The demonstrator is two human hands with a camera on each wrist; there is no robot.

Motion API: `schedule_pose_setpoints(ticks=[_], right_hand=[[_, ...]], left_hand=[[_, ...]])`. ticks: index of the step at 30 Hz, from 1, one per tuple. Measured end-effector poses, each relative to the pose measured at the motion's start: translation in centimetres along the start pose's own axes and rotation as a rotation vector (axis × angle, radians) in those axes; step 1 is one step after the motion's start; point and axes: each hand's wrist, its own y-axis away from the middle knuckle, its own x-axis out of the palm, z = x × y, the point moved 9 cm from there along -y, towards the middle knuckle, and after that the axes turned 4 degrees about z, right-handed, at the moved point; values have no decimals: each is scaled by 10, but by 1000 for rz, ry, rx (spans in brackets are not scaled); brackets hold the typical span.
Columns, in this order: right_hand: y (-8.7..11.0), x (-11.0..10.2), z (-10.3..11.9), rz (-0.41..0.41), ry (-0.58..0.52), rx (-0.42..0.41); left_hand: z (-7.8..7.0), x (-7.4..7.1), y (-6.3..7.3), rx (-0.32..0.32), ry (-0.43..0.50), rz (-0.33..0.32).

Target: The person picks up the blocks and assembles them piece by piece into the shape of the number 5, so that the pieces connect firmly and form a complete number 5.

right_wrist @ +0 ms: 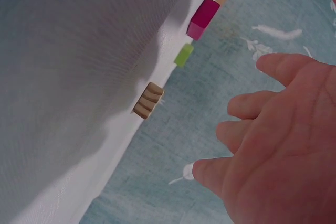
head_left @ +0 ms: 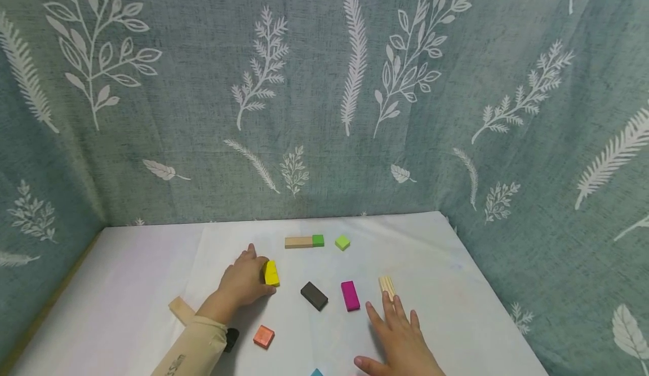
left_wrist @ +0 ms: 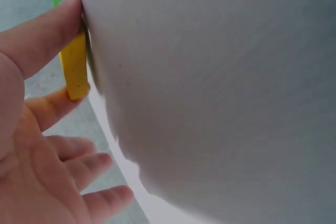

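My left hand (head_left: pixel 244 279) pinches a yellow block (head_left: pixel 271 273) between thumb and index finger, low over the white table. In the left wrist view the yellow block (left_wrist: pixel 75 69) spans from the thumb to the index fingertip, while the other fingers stretch free. Spread wide, my right hand (head_left: pixel 398 334) holds nothing. Its fingertips overlap a ridged, light wooden block (head_left: pixel 386 287) in the head view; in the right wrist view that ridged block (right_wrist: pixel 148 100) stands apart from the fingers. Between the hands lie a dark block (head_left: pixel 314 296) and a magenta block (head_left: pixel 350 296).
At the back, a plain wooden block (head_left: pixel 298 242) meets a green block (head_left: pixel 318 240), with a lime block (head_left: pixel 342 243) to their right. An orange-red block (head_left: pixel 263 336), a black piece (head_left: pixel 231 339) and another wooden block (head_left: pixel 181 310) lie around the left forearm. Leaf-patterned curtains (head_left: pixel 324 94) enclose the table.
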Motion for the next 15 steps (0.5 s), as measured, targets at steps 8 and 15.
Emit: schedule_pose_setpoints(ticks=[8, 15], right_hand=[[-2, -1, 4, -37, 35, -63], [-2, 7, -5, -109, 103, -113]], left_hand=[[6, -5, -15, -46, 25, -8], [-8, -9, -29, -60, 50, -4]])
